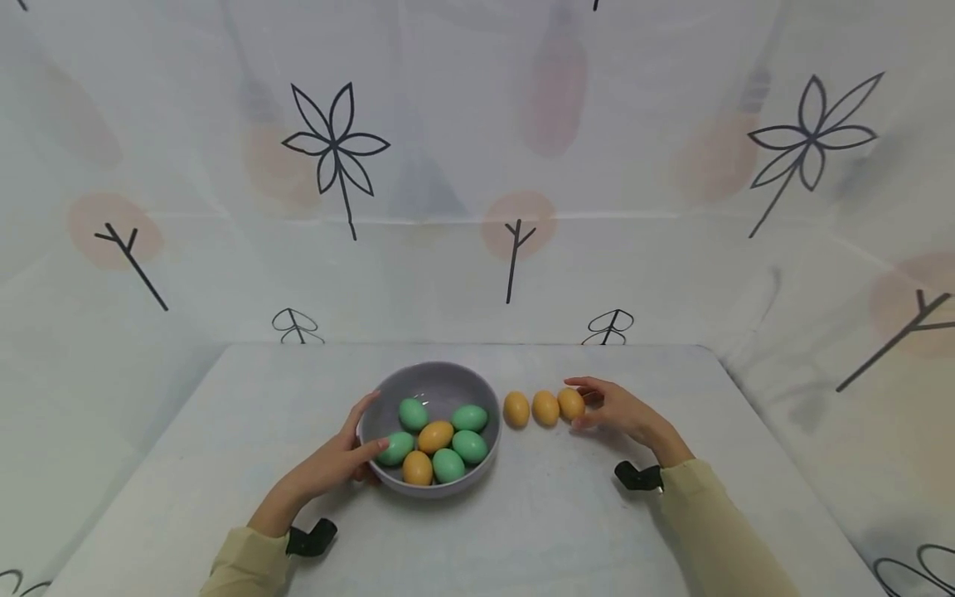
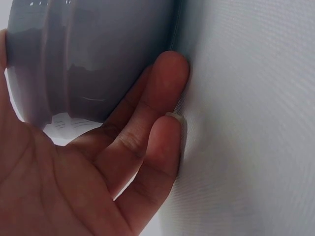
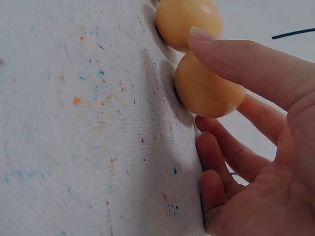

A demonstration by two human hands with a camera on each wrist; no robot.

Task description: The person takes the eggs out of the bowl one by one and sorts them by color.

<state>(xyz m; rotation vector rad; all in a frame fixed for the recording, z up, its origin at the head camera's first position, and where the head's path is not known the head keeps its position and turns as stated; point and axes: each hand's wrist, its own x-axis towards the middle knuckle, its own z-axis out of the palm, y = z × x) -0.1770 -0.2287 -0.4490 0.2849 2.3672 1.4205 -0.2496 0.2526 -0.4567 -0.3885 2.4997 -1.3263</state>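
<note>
A grey bowl [image 1: 431, 377] holds several green eggs [image 1: 470, 446] and two yellow eggs [image 1: 435, 436]. My left hand [image 1: 332, 464] grips the bowl's left side, thumb over the rim by a green egg. In the left wrist view, fingers of that hand [image 2: 98, 162] curl beneath the bowl [image 2: 108, 54], against the cloth. Right of the bowl, three yellow eggs [image 1: 516, 410] lie in a row. My right hand [image 1: 622, 412] holds the rightmost yellow egg [image 1: 571, 404] between thumb and fingers. The right wrist view shows the thumb across this egg [image 3: 206, 91], which touches its neighbour [image 3: 189, 19].
A white cloth covers the table [image 1: 545, 531]. Behind it and at both sides hangs a pale curtain [image 1: 433, 274] printed with plants. A black strap with a small camera sits on each wrist [image 1: 637, 477].
</note>
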